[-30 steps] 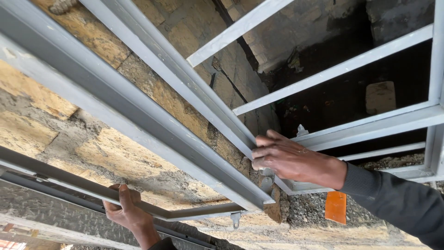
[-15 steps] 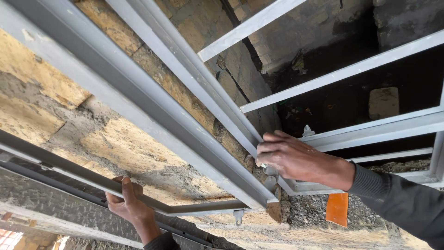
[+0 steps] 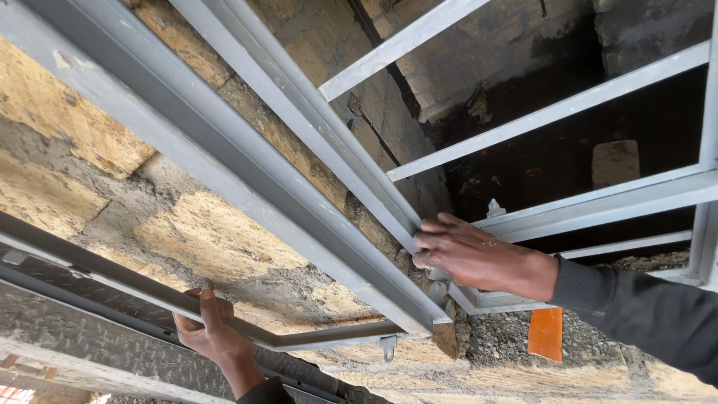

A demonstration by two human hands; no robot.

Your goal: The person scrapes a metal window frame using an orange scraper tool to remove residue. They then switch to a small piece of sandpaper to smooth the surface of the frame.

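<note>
A grey metal window frame (image 3: 247,187) with cross bars stands against a rough stone and mortar wall (image 3: 194,232). My right hand (image 3: 471,254) lies flat on the frame's inner upright near its lower corner, fingers spread along the metal, sleeve dark. My left hand (image 3: 206,329) grips the thin grey bar (image 3: 112,280) of an open sash at the lower left, fingers curled over its edge. A small hinge lug (image 3: 387,346) hangs below the frame's corner.
Grey cross bars (image 3: 553,112) cross a dark opening behind the frame. A pale stone block (image 3: 615,163) sits inside that dark space. An orange piece (image 3: 545,334) lies on gravel and rubble beneath my right forearm.
The view has shifted slightly, and the frame appears a little lower. Both hands keep their places on the frame and the sash bar.
</note>
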